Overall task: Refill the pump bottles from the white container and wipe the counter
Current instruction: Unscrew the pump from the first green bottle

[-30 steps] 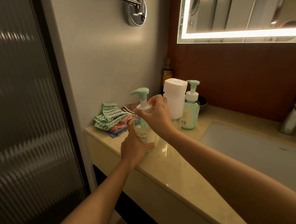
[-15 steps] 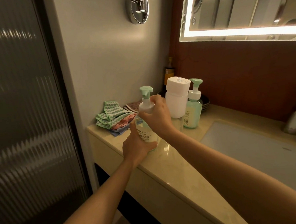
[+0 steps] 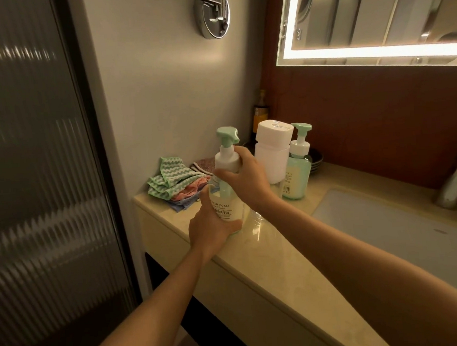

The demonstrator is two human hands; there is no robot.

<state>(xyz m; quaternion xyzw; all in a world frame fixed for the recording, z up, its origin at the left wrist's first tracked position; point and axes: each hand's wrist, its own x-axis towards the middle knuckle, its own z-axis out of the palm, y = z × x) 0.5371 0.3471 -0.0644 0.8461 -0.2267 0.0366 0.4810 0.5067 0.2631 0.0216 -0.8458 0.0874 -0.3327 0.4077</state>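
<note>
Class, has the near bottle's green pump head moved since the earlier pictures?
Yes. The pump head has turned: its spout pointed away from the white container; now it points toward it.

Single wide-angle head camera looking forward and down from above front edge of beige polished stone counter (image 3: 280, 255), pointing toward counter's left back corner, viewing from near.
</note>
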